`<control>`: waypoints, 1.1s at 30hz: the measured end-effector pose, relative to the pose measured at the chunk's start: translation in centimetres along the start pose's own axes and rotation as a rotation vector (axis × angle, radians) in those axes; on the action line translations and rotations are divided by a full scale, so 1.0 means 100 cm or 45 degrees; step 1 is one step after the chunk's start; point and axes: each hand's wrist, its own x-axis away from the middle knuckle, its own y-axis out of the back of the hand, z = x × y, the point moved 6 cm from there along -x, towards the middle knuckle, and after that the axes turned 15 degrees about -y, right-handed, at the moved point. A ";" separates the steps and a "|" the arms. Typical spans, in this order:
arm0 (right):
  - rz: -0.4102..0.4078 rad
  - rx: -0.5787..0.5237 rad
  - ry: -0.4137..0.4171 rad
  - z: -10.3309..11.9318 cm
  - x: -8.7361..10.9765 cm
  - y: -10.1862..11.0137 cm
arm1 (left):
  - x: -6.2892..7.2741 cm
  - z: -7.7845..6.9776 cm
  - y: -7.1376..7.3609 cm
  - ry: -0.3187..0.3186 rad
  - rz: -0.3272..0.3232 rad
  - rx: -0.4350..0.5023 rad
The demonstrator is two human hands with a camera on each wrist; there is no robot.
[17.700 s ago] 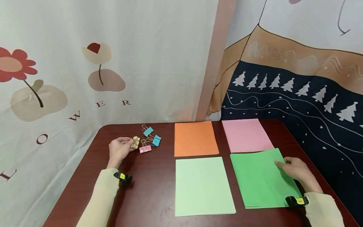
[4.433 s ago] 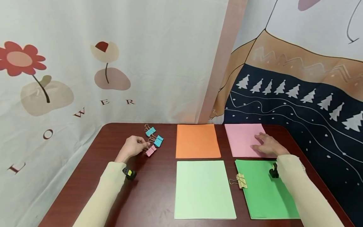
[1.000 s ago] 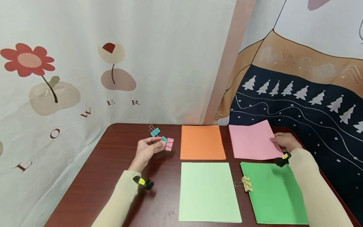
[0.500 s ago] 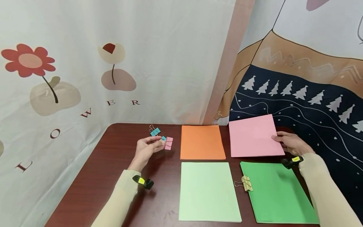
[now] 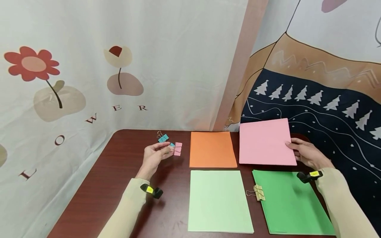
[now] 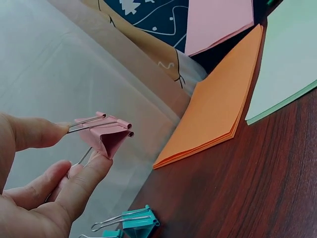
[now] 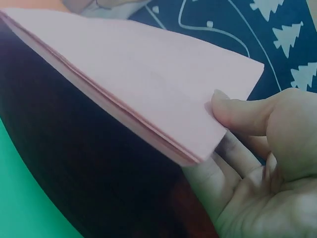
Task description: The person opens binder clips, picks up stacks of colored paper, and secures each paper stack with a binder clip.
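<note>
Between thumb and fingers, my left hand (image 5: 153,159) pinches a pink binder clip (image 5: 177,149) by its wire handles, off the table. The left wrist view has this pink clip (image 6: 106,134) with its mouth towards the papers. Just behind the hand lie two teal binder clips (image 5: 163,138), one partly hidden by the fingers. At the far right my right hand (image 5: 311,153) grips a stack of pink paper (image 5: 266,142) by its right edge, thumb on top and fingers beneath. In the right wrist view the pink stack (image 7: 148,84) is lifted and tilted, its layered edge showing.
Orange paper (image 5: 212,149) lies in the middle, with pale green paper (image 5: 220,201) in front of it. Darker green paper (image 5: 294,205) lies front right, a yellow binder clip (image 5: 259,192) on its left edge. Curtains (image 5: 178,66) hang behind the brown table (image 5: 98,191).
Earlier the yellow clip went from the left hand to the green paper. Since then the left hand has picked up the pink clip, and the right hand has raised the pink paper off the table.
</note>
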 end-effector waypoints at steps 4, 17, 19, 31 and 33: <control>0.043 -0.088 0.039 -0.002 0.004 -0.007 | 0.002 -0.001 -0.002 -0.003 -0.014 0.012; 0.054 -0.219 0.125 -0.012 0.016 -0.015 | 0.004 -0.002 -0.006 -0.003 -0.028 0.063; 0.074 -0.240 0.140 -0.013 0.018 -0.018 | 0.003 -0.003 -0.008 -0.006 -0.028 0.076; 0.128 -0.225 0.184 -0.016 0.017 -0.047 | 0.004 0.001 -0.020 -0.009 -0.030 0.157; 0.143 -0.222 0.190 -0.016 0.015 -0.054 | 0.004 0.002 -0.022 -0.009 -0.033 0.162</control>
